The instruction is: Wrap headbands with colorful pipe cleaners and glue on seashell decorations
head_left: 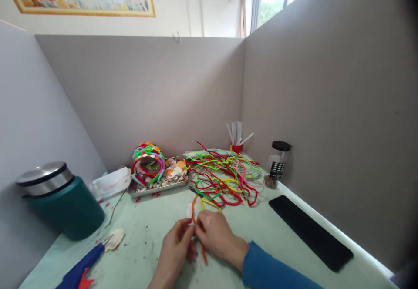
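My left hand (176,246) and my right hand (216,231) meet above the green table cover, fingertips pinched together on an orange pipe cleaner (193,207). One end of it points away from me, and the other hangs below the fingers. A bent yellow pipe cleaner (211,203) shows just beyond my right hand; I cannot tell whether it is joined to the orange one. Behind the orange stem, a small whitish piece (189,210) lies on the table. The fingers partly hide the point where they grip.
A tangle of coloured pipe cleaners (225,171) lies ahead. Left of it, a metal tray (163,189) holds small pieces and pipe-cleaner rings (148,165). A blue glue gun (83,263) and teal bottle (67,208) are left. A jar (277,165) and black strip (308,230) are right.
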`<state>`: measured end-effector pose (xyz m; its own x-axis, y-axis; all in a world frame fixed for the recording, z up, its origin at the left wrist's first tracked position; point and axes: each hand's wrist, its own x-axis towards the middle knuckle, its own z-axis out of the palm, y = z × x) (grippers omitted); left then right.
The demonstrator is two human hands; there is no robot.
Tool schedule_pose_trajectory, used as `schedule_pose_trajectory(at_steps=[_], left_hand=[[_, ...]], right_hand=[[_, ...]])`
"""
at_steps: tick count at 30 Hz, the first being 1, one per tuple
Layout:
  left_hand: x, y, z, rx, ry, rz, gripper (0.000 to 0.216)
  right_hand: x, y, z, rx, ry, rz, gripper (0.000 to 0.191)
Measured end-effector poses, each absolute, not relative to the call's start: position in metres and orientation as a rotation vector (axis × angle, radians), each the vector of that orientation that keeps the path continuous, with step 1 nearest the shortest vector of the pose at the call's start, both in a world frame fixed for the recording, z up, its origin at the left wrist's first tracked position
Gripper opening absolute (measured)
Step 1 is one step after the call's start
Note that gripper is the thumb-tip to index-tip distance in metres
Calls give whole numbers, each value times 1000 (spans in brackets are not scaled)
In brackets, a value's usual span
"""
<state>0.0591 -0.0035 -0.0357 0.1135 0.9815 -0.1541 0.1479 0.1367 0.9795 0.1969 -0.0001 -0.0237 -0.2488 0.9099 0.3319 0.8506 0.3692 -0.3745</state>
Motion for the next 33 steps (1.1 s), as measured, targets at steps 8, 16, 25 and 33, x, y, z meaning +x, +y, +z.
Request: schedule_pose_trajectory(at_steps=[8,16,25,33], left_hand=[[51,3,-27,1005,1222,1006,55],[31,8,-7,702,950,1208,49],[25,0,4,744,872,1375,36],[24,0,7,872,900,1465,37]], right_hand=[[183,-21,-18,-1087,-2129,452,6],[187,-16,-20,-1058,-2052,463,19],[184,7,-30,-1252,-1752,850,17],[180,44,-19,-1555,-1524,758,36]])
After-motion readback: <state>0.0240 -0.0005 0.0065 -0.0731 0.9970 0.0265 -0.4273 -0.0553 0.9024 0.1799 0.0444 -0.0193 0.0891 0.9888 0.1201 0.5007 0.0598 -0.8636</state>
